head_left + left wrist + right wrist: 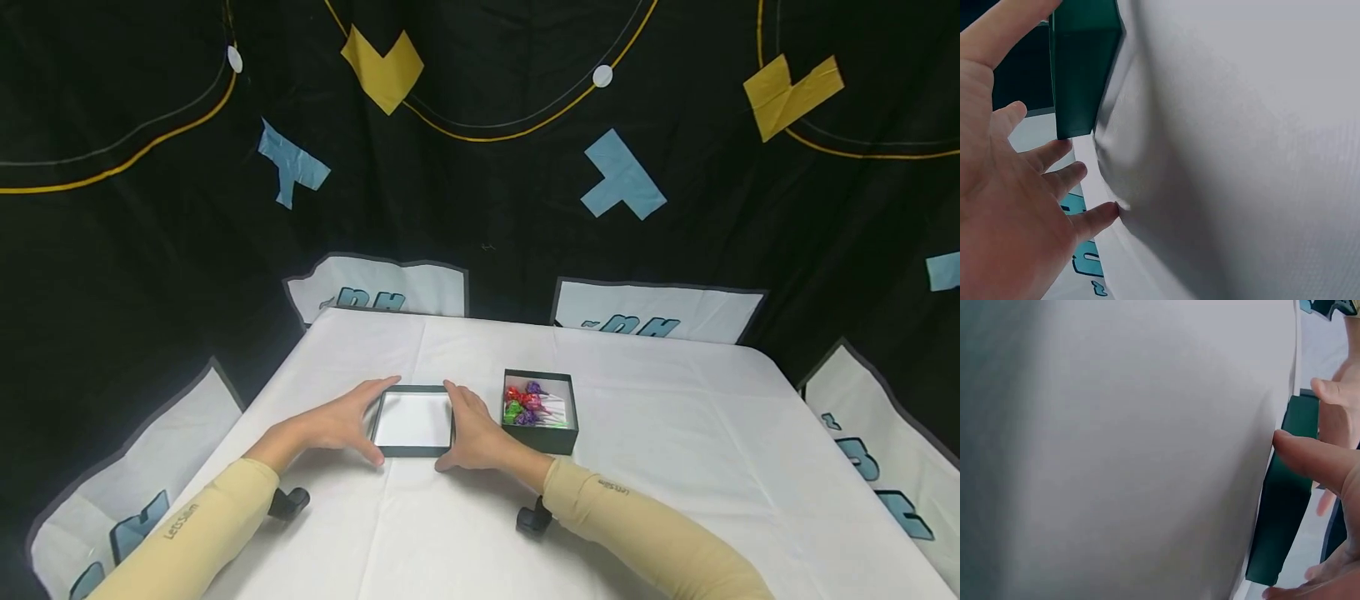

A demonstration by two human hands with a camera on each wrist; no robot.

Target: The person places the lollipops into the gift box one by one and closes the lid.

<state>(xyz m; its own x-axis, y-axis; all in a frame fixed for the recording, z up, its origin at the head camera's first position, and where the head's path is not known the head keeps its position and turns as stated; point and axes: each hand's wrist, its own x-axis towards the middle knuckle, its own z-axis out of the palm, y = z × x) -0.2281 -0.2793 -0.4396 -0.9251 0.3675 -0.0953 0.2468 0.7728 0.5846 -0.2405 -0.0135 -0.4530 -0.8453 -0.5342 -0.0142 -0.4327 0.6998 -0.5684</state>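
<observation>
A shallow square box lid or tray (414,421), dark green outside and white inside, lies on the white table between both hands. My left hand (339,419) is at its left side, fingers spread, thumb by the near left corner; the left wrist view shows the thumb against the green wall (1082,69). My right hand (477,432) spans the right side with fingers extended, and in the right wrist view its thumb (1310,456) touches the green wall (1279,525). To the right stands an open dark green box (538,440) holding several wrapped lollipops (528,404).
A white cloth covers the table (660,467). Behind it hangs a black curtain (487,208) with yellow and blue tape pieces. White printed panels (660,300) border the table. Dark camera mounts (534,518) sit beneath the wrists.
</observation>
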